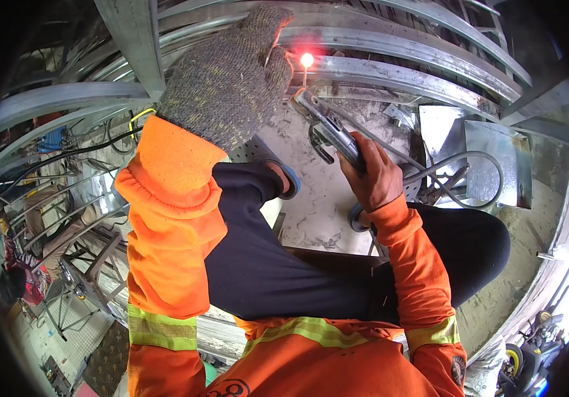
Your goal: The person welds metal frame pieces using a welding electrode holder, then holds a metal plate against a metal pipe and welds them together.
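In the head view, my bare right hand (375,173) is wrapped firmly around the handle of an electrode holder (332,127), which sits in front of me, its tip pinching a thin rod (305,78) that burns bright red at the far end. My left hand (225,86), in a knitted glove, is up to the left of the holder; I cannot tell whether its fingers are spread or pressed together. Just beyond the holder, a long metal bar (397,73) crosses near the glow, with other bars behind it, partly hidden by my glove. Farther left of the holder stands a thick post (132,40). To its right, a looping cable (444,163) lies by shiny sheets (493,152), and below its left side is my sandal (292,180)
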A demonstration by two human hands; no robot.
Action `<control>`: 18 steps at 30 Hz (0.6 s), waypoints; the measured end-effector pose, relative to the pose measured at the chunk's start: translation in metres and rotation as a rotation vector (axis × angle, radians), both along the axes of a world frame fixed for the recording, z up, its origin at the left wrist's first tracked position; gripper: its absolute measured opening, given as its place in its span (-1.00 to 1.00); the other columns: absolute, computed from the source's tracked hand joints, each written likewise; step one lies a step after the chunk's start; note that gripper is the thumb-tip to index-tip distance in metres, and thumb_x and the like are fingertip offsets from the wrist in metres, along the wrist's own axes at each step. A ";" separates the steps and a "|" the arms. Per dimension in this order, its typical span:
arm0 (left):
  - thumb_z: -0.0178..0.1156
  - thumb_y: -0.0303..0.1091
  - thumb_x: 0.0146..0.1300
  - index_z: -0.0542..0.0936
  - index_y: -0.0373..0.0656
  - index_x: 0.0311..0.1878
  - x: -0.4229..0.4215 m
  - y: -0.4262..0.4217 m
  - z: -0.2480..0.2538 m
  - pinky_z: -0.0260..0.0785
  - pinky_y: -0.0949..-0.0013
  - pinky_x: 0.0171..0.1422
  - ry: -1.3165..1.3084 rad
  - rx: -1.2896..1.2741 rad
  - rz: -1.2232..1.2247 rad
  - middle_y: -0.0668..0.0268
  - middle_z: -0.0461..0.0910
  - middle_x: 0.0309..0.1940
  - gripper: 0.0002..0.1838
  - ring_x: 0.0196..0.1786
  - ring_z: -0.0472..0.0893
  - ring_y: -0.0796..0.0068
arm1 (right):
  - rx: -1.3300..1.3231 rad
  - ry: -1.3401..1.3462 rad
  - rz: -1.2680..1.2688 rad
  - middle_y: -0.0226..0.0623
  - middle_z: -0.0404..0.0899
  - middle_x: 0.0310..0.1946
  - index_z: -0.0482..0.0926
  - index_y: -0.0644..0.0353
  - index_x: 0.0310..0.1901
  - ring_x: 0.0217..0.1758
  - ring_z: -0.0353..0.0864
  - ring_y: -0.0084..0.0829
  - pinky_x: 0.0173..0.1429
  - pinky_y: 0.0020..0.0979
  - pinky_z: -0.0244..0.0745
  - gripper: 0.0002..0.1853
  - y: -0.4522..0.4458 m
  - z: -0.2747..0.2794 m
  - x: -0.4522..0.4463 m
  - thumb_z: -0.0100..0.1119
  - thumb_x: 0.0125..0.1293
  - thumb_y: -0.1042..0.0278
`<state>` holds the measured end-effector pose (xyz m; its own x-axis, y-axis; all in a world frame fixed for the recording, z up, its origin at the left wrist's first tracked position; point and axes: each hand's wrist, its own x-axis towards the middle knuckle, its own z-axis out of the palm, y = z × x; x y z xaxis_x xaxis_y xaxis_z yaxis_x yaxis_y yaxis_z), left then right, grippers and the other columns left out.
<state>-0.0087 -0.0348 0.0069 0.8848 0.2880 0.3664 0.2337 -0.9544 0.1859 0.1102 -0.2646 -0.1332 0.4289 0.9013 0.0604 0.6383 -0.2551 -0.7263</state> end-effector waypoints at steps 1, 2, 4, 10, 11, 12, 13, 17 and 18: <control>0.21 -0.35 0.33 0.53 -0.18 0.17 0.002 -0.005 0.001 0.53 0.06 0.01 0.044 -0.127 0.096 -0.01 0.61 -0.01 -0.64 -0.10 0.63 -0.10 | -0.014 0.003 -0.001 -0.18 0.64 -0.18 0.48 0.06 0.22 -0.22 0.70 -0.04 -0.19 -0.16 0.62 -0.51 0.000 0.000 0.000 0.35 0.27 0.23; 0.22 -0.29 0.35 0.58 -0.05 0.12 0.003 -0.008 0.003 0.55 0.04 -0.10 0.088 -0.254 0.192 0.05 0.60 0.02 -0.71 -0.20 0.63 -0.09 | -0.028 0.007 -0.002 -0.18 0.65 -0.17 0.49 0.06 0.22 -0.21 0.70 -0.05 -0.19 -0.16 0.63 -0.51 0.000 -0.001 0.000 0.35 0.27 0.24; 0.21 -0.32 0.34 0.56 -0.10 0.14 0.006 -0.005 0.007 0.54 0.05 -0.06 0.062 -0.297 0.114 0.03 0.61 0.01 -0.68 -0.16 0.63 -0.09 | 0.074 -0.032 -0.027 -0.16 0.66 -0.14 0.51 0.07 0.20 -0.18 0.71 -0.05 -0.16 -0.16 0.64 -0.50 0.000 -0.004 -0.001 0.38 0.23 0.26; 0.20 -0.39 0.29 0.51 -0.24 0.21 0.007 0.007 0.009 0.52 0.06 0.08 -0.009 -0.330 -0.179 -0.06 0.62 -0.04 -0.58 -0.04 0.63 -0.10 | 0.119 -0.057 -0.032 -0.13 0.67 -0.11 0.56 0.09 0.15 -0.18 0.70 0.00 -0.14 -0.15 0.64 -0.54 0.002 -0.007 -0.001 0.40 0.20 0.32; 0.20 -0.38 0.30 0.52 -0.21 0.19 0.003 0.009 0.004 0.53 0.06 0.04 0.026 -0.196 -0.160 -0.03 0.62 -0.03 -0.61 -0.08 0.64 -0.08 | 0.119 -0.037 -0.026 -0.14 0.66 -0.14 0.55 0.10 0.15 -0.19 0.70 -0.02 -0.16 -0.17 0.64 -0.54 0.002 -0.005 -0.001 0.40 0.20 0.32; 0.21 -0.36 0.30 0.54 -0.17 0.17 -0.002 0.010 -0.002 0.54 0.06 0.00 0.060 -0.062 -0.142 -0.01 0.62 -0.03 -0.63 -0.12 0.64 -0.07 | 0.119 -0.017 -0.020 -0.16 0.66 -0.16 0.55 0.10 0.15 -0.21 0.70 -0.03 -0.19 -0.19 0.63 -0.54 0.002 -0.002 -0.001 0.39 0.21 0.33; 0.21 -0.34 0.30 0.55 -0.13 0.14 -0.006 0.011 -0.008 0.55 0.06 -0.04 0.093 0.071 -0.123 0.01 0.62 -0.03 -0.65 -0.16 0.65 -0.05 | 0.119 0.003 -0.013 -0.17 0.65 -0.18 0.54 0.11 0.15 -0.22 0.70 -0.05 -0.21 -0.20 0.63 -0.54 0.001 -0.001 -0.001 0.38 0.21 0.33; 0.20 -0.35 0.30 0.51 -0.15 0.21 -0.004 0.001 -0.003 0.53 0.06 0.02 0.149 -0.054 0.045 -0.03 0.62 -0.01 -0.59 -0.11 0.64 -0.07 | 0.119 -0.013 0.009 -0.19 0.63 -0.20 0.53 0.12 0.16 -0.23 0.70 -0.05 -0.22 -0.20 0.62 -0.55 0.001 -0.003 -0.002 0.36 0.24 0.30; 0.17 -0.41 0.29 0.44 -0.24 0.33 0.001 -0.002 0.002 0.50 0.07 0.16 0.132 -0.448 0.168 -0.11 0.61 0.00 -0.49 0.01 0.63 -0.12 | 0.107 -0.007 0.011 -0.18 0.63 -0.20 0.52 0.11 0.17 -0.23 0.69 -0.05 -0.22 -0.19 0.62 -0.54 0.000 -0.004 -0.001 0.36 0.25 0.29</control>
